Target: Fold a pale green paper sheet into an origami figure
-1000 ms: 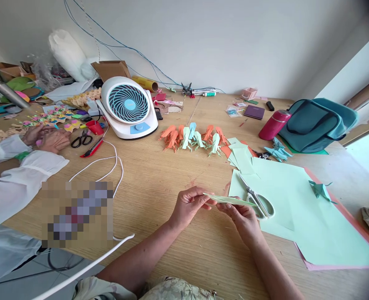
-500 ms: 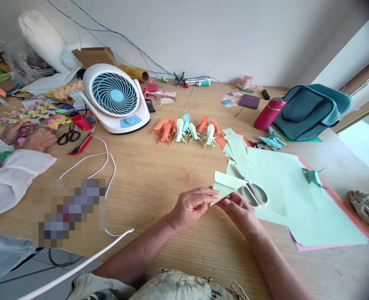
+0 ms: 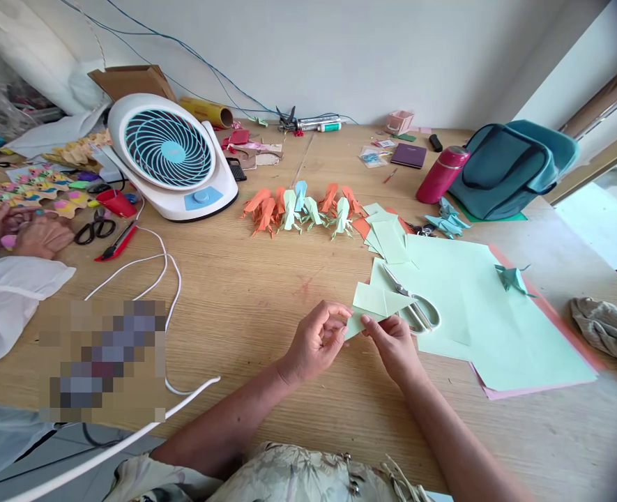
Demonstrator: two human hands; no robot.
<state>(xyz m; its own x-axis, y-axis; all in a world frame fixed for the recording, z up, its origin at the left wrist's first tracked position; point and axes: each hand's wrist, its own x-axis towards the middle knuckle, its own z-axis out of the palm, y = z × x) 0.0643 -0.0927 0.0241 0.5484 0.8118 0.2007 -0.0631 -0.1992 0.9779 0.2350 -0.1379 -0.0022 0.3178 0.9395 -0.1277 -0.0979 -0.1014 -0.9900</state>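
Both my hands hold a small folded piece of pale green paper (image 3: 374, 301) just above the wooden table (image 3: 256, 293). My left hand (image 3: 316, 341) pinches its lower left corner with thumb and fingers. My right hand (image 3: 394, 343) pinches the lower edge beside it. The paper stands tilted up, showing folded flaps. Scissors (image 3: 413, 301) lie on large pale green sheets (image 3: 475, 314) just right of my hands.
A row of orange and green folded paper figures (image 3: 302, 209) sits mid-table. A white fan (image 3: 169, 157) with a white cable (image 3: 151, 268) stands at the left. A red bottle (image 3: 441, 174) and teal bag (image 3: 512, 167) are at the back right. Another person's hands (image 3: 23, 233) work at the far left.
The folded paper has gone from lying flat and edge-on between my hands to tilted upright with its flaps showing. The view has shifted left, so everything sits further left in frame.
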